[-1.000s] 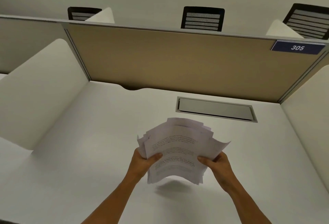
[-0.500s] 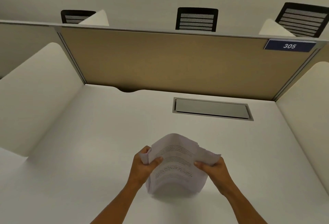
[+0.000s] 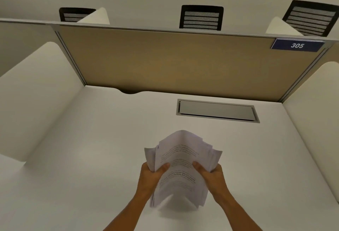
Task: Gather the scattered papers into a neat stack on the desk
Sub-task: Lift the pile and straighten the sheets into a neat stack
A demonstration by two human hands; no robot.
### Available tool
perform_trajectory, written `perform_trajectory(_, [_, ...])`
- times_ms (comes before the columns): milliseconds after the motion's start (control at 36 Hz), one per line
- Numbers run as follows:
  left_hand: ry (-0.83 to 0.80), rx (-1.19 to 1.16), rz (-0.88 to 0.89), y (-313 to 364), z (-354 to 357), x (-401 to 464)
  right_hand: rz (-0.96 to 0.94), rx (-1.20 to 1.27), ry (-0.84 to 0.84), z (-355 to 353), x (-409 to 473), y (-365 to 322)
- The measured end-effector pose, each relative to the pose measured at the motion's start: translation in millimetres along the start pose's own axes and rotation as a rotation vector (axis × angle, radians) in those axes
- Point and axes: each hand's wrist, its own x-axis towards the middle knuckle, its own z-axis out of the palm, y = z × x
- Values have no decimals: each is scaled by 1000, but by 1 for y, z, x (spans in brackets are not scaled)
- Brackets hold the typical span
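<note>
Both bare hands are clamping a bowed bundle of white printed paper sheets [image 3: 180,168] upright between them, the left hand [image 3: 150,177] pinching its left edge and the right hand [image 3: 212,177] its right edge, thumbs on the facing page. Below the grip, the bundle's bottom edges are meeting the white desk top [image 3: 91,148]; above, the sheets are fanning unevenly.

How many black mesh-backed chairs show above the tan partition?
3: the left black mesh chair half hidden by a white divider, the middle chair in full view, the right chair at the frame's edge. More may sit outside view.
</note>
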Motion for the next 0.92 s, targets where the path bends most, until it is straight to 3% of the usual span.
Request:
perform_trajectory(167, [-8,-75,128,12,-11,1,-110,21,-35,-9,0,-11])
perform_trajectory(361, [9,37,24,0,-14,3,24,-83,-9,-8,0,14])
perform_trajectory(556, [26,-7,105,5,-5,-5,-14,-44,74,-12,0,13])
perform_trajectory(694, [5,-33,215,16,-6,0,-125,-11,-26,-21,-4,2])
perform_trajectory(917, [-86,89,196,10,1,6,-43,-76,-1,-12,0,8])
